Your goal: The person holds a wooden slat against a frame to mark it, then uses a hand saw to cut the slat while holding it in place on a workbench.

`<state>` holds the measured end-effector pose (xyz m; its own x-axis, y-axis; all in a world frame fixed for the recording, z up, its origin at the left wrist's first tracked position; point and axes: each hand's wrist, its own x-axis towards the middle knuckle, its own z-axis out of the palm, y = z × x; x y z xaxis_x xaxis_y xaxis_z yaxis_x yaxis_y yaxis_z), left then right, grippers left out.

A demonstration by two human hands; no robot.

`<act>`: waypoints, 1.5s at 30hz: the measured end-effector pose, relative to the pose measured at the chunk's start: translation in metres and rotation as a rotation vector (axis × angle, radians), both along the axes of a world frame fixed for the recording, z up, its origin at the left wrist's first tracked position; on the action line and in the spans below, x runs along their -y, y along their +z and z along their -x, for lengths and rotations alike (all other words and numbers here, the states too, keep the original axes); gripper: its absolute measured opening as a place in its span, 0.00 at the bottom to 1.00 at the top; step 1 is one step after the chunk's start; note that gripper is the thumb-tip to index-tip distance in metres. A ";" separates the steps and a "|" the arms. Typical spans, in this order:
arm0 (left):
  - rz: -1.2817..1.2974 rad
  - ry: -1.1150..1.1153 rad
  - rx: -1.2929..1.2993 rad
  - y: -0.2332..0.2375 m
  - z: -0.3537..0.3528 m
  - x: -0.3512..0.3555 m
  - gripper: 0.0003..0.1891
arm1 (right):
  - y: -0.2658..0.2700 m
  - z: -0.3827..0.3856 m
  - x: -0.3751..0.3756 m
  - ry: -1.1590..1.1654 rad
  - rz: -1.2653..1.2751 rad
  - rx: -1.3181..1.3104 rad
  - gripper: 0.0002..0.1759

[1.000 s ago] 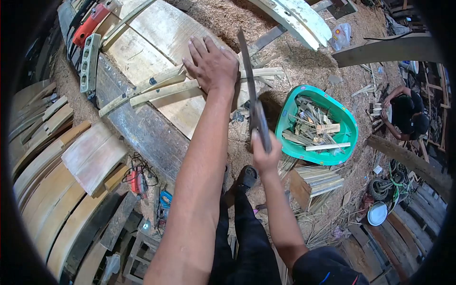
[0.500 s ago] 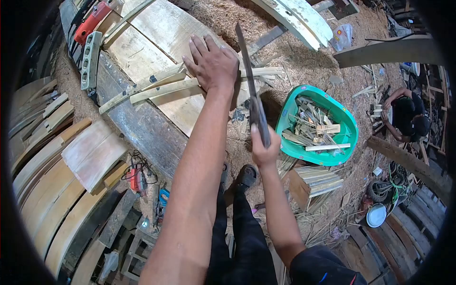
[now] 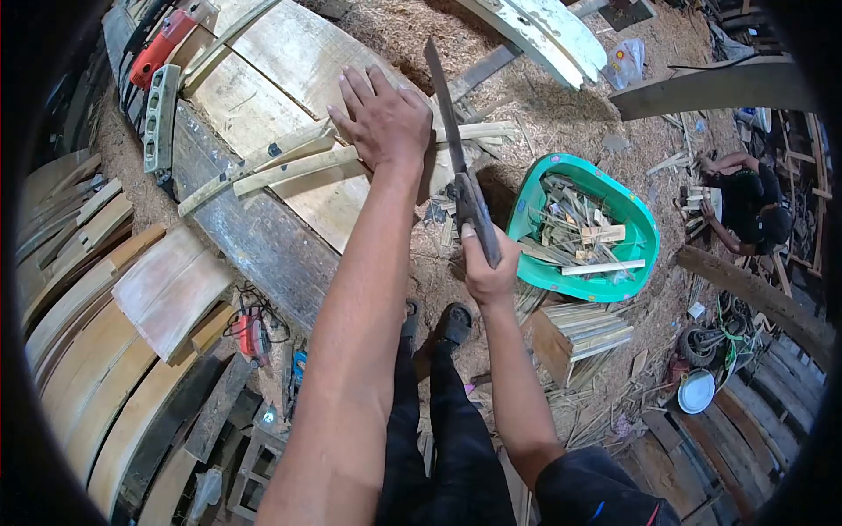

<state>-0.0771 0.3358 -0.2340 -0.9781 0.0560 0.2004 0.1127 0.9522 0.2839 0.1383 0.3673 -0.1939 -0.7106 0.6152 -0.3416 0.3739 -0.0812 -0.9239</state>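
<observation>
My right hand (image 3: pixel 491 273) is wrapped around the handle of a handsaw (image 3: pixel 450 116), whose narrow blade points away from me. The blade crosses a thin wooden strip (image 3: pixel 296 169) near its right end, just right of my left hand. With fingers spread, my left hand (image 3: pixel 386 124) lies flat over that strip, pressing it against the wide wooden boards (image 3: pixel 250 98) beneath. A second strip (image 3: pixel 206 192) lies at an angle alongside it, and its far part runs toward my left fingers.
A green tub (image 3: pixel 651 238) of wood scraps stands right of the saw. A red power tool (image 3: pixel 162 48) and a power strip (image 3: pixel 160 118) lie at upper left. Curved planks (image 3: pixel 132 412) are stacked at lower left. Another person (image 3: pixel 750 197) crouches at far right.
The saw blade has tilted slightly, its tip shifting a little left. The whole view has moved slightly; my left hand stays on the strip.
</observation>
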 end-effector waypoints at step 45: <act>0.019 0.038 -0.075 -0.005 0.008 -0.005 0.27 | 0.002 -0.072 0.023 0.048 -0.185 -0.044 0.12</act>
